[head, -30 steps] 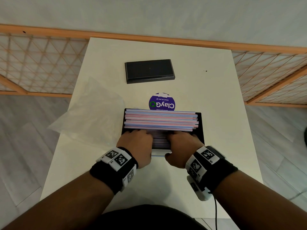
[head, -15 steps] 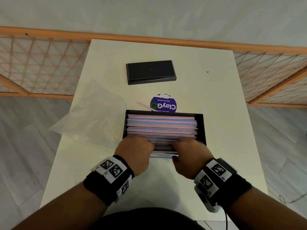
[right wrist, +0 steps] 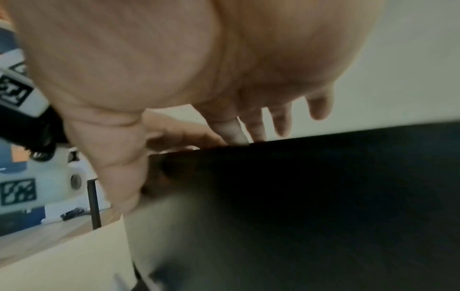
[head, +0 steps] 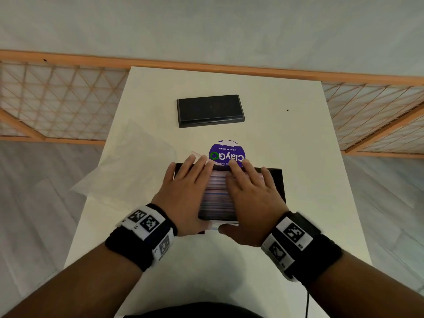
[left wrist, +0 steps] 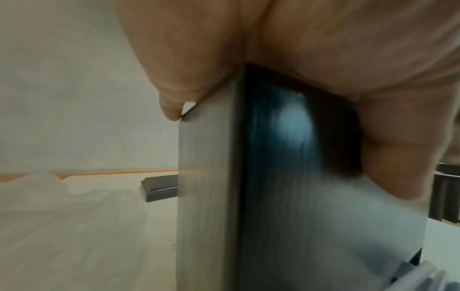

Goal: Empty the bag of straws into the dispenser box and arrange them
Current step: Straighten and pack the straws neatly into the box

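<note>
A black dispenser box [head: 277,180] sits on the white table [head: 309,203], filled with pink, blue and white straws [head: 215,196] lying left to right. My left hand [head: 183,193] lies flat on the left half of the straws, its straight fingers reaching the far rim. Flat over the right half lies my right hand [head: 250,196]. Both thumbs hang down the near wall. One pink straw [head: 198,154] lies loose behind the box. The left wrist view shows my palm on the box corner [left wrist: 273,196]. In the right wrist view my straight fingers [right wrist: 281,122] stretch over the box wall [right wrist: 298,196].
The empty clear plastic bag [head: 128,171] lies crumpled left of the box. A black lid [head: 210,110] rests farther back, and a purple round sticker [head: 226,154] sits just behind the box. Table edges are close on both sides, with a wooden lattice rail [head: 57,106] beyond.
Both hands were curled at the near edge of the straws. They have since spread out flat and slid forward over the straws to the far rim.
</note>
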A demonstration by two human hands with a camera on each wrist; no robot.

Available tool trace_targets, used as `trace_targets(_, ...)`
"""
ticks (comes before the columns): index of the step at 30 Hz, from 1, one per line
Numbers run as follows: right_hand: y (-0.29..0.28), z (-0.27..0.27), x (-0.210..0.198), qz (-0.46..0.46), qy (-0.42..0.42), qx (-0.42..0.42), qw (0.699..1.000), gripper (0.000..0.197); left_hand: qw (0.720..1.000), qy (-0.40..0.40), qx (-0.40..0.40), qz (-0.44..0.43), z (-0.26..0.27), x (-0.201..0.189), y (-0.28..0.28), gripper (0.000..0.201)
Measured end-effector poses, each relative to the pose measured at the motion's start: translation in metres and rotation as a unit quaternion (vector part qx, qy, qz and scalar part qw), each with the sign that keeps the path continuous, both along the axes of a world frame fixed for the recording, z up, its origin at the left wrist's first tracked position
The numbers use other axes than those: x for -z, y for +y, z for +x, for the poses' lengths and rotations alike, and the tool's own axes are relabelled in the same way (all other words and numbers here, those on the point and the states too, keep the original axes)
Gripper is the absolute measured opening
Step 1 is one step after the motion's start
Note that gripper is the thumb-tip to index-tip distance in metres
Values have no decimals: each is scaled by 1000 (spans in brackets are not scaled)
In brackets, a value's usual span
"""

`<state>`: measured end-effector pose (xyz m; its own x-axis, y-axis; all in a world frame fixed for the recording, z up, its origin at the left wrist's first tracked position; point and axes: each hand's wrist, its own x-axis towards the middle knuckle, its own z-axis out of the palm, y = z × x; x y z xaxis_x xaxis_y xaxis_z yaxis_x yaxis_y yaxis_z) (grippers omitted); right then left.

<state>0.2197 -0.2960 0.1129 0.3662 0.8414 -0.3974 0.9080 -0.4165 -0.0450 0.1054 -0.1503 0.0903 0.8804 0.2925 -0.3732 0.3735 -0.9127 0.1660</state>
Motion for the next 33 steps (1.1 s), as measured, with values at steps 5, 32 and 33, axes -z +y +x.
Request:
trace_targets(5,-8,-6,27,19,-14,10,1000,102,999,-12,-6,-36,-1,2,2,134)
trace_targets(32,-20,3,34,150,33,78,985,110,990,118,76,15,145,104,110,12)
trace_targets(33,-20,4,34,150,34,78,985,111,990,118,76,17,143,105,111,14)
